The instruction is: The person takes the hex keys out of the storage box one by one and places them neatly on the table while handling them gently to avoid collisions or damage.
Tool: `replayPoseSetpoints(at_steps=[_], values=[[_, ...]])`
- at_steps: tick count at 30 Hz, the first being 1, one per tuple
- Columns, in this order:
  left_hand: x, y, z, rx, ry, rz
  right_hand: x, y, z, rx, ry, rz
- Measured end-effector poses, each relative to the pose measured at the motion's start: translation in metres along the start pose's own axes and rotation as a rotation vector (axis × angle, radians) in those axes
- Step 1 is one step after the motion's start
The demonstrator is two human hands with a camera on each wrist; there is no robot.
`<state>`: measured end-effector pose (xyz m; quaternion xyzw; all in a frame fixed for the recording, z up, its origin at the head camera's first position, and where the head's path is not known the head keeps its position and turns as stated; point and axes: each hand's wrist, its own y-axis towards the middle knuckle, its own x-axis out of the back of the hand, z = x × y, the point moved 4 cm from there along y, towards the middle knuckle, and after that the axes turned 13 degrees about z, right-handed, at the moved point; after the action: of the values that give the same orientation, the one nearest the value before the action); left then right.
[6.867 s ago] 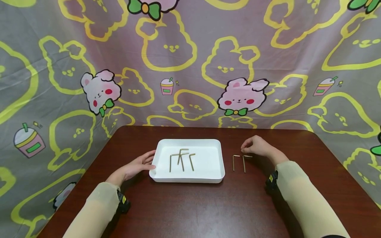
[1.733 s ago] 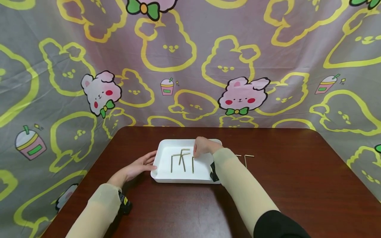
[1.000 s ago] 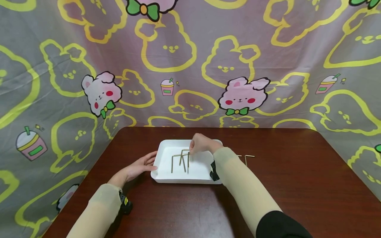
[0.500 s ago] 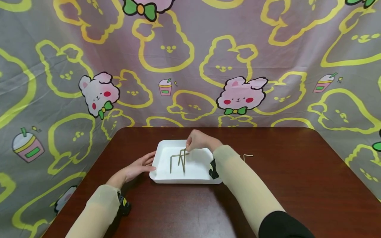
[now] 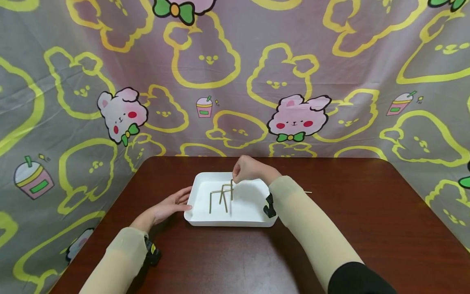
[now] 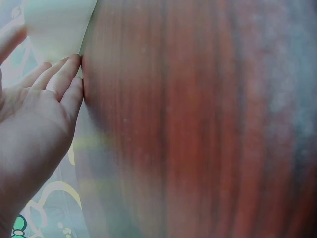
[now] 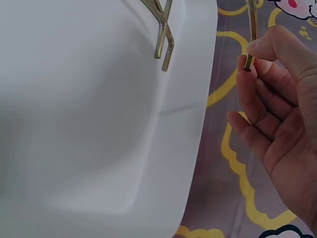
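Observation:
My right hand (image 5: 253, 168) is above the back of a white tray (image 5: 253, 206), pinching an L-shaped hex key (image 5: 231, 192) by its short end, the long leg hanging down. In the right wrist view, thumb and forefinger hold this hex key (image 7: 253, 25), while other hex keys (image 7: 161, 37) lie crossed in the tray. Three remain visible on the tray floor: one at left (image 5: 210, 203) and a crossing pair (image 5: 224, 196). My left hand (image 5: 167, 207) touches the tray's left side, fingers extended along its outer wall, thumb at the front corner; its fingertips (image 6: 74, 62) meet the edge.
The tray stands on a dark reddish-brown table (image 5: 235, 261). Right of it the end of another hex key (image 5: 308, 192) shows past my right sleeve (image 5: 312, 228), which hides whatever else lies there. A patterned curtain (image 5: 242, 94) hangs behind the table.
From beside the two hex keys on the table, my right hand came over the tray, took its rightmost hex key, and lifted it leftward, then up and slightly right. The left hand stayed put.

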<state>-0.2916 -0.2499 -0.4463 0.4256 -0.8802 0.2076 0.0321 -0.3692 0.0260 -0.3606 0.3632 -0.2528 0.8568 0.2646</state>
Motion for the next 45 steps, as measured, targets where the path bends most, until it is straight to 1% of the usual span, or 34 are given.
replayPoseSetpoints(at_steps=[4,10,15,19,27,35,42,45], values=[[0.000,-0.001,-0.002,-0.013,0.008,0.008,0.005,-0.005,0.000,-0.003,-0.020,-0.009],[0.000,-0.001,-0.003,-0.013,0.009,0.007,0.011,-0.014,0.000,0.015,-0.042,-0.011],[0.000,-0.001,-0.002,-0.015,-0.005,0.009,0.016,-0.022,-0.001,0.029,-0.048,-0.011],[-0.001,-0.001,-0.002,-0.013,-0.008,0.010,0.021,-0.031,-0.002,0.037,-0.033,-0.015],[-0.001,-0.001,-0.004,-0.008,-0.006,0.004,0.033,-0.049,-0.014,0.029,-0.028,-0.038],[-0.001,-0.001,-0.003,-0.002,-0.008,0.005,0.041,-0.065,-0.027,-0.027,-0.028,-0.069],[-0.001,-0.001,-0.003,-0.009,-0.008,0.011,0.049,-0.082,-0.033,0.007,-0.029,-0.120],[-0.001,-0.001,-0.003,-0.012,-0.010,0.011,0.053,-0.089,-0.037,0.005,-0.018,-0.135]])
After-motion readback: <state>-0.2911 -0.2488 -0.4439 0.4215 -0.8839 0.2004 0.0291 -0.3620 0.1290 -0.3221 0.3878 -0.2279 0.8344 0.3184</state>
